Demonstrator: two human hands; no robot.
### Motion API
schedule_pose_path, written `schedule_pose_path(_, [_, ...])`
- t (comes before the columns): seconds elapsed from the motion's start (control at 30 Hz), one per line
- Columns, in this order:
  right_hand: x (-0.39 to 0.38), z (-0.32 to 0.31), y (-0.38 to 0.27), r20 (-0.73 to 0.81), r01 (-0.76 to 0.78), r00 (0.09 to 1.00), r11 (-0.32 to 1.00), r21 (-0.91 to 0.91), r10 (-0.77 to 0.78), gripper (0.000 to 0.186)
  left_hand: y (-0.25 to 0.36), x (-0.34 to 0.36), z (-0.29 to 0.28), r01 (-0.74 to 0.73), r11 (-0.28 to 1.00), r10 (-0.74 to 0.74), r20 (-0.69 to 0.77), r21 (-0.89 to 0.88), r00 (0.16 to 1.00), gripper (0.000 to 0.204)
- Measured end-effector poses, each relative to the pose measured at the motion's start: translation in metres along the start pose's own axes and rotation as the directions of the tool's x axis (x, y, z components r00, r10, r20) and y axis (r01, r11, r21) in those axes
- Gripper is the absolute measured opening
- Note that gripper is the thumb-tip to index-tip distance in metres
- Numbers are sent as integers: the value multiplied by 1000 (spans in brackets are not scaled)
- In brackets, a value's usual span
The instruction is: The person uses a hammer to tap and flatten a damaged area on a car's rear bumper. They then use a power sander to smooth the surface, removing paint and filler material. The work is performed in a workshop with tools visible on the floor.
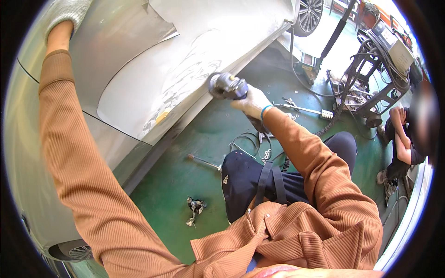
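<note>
My right hand (254, 103), in a white glove, is closed around the body of an angle grinder (228, 87). The head of this tool is at the lower edge of a silver car's side panel (153, 81); whether it touches the panel I cannot tell. Scuffed, streaked metal and a small yellowish patch mark the panel there. Above lies a greyer area with a ragged edge. My left hand (69, 13), also gloved, is up against the car body at the top left. Its fingers are hidden.
On the green floor (162, 208) lie a crumpled rag (195, 209), a metal rod (204, 162), a slide hammer (306, 110) and several washers. Cables run to a black wheeled cart (380, 88) at the right. A person (401, 134) sits at the far right with folded arms.
</note>
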State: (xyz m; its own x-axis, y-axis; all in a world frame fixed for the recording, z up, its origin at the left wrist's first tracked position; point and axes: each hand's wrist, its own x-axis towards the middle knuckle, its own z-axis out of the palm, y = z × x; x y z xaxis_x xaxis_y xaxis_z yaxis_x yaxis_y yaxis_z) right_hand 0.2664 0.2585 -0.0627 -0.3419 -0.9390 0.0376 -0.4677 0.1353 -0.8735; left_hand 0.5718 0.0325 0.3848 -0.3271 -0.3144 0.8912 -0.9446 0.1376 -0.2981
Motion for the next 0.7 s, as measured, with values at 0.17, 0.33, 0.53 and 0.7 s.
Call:
schedule_pose_path(0.17, [4,4,-2,-56,-9,998,999,51,12,65,65,-52,-86,20,984,-22,-6,-178,1000,74])
schedule_pose_path(0.33, [-18,23,-25,-14,98,995,979,-177,-102,63,57,-54,-89,22,983,-24,-10,-181,1000,70])
schedule_pose_path(0.53, [-19,54,-118,147,421,906,798,-431,-398,53,52,-49,-75,15,987,-20,-30,-159,999,69])
schedule_pose_path(0.7, [1,7,-126,-15,100,993,927,-361,-113,56,42,-60,-85,4,975,-8,-17,-222,1000,71])
